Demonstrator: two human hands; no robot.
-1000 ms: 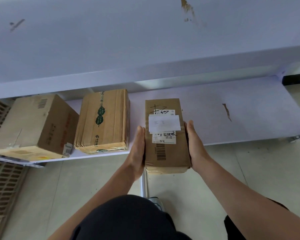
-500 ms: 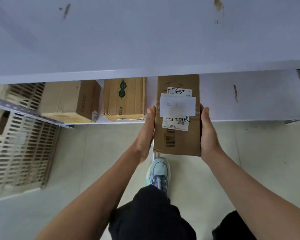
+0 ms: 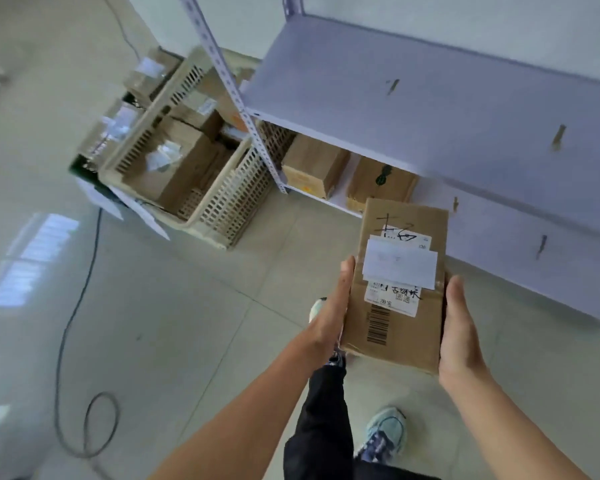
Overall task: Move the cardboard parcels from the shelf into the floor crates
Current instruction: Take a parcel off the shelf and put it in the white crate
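Evenly, left hand [image 3: 329,313] and right hand [image 3: 459,337] squeeze the cardboard parcel [image 3: 407,341] between straight, flat fingers [image 3: 456,296].

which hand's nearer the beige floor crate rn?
Left. The left hand presses the parcel on the side facing the crate, ahead and leftward; the right hand presses the opposite side, farther off.

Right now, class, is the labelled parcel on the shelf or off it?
Off it: the parcel is held between the left hand and right hand above the floor, clear of the shelf.
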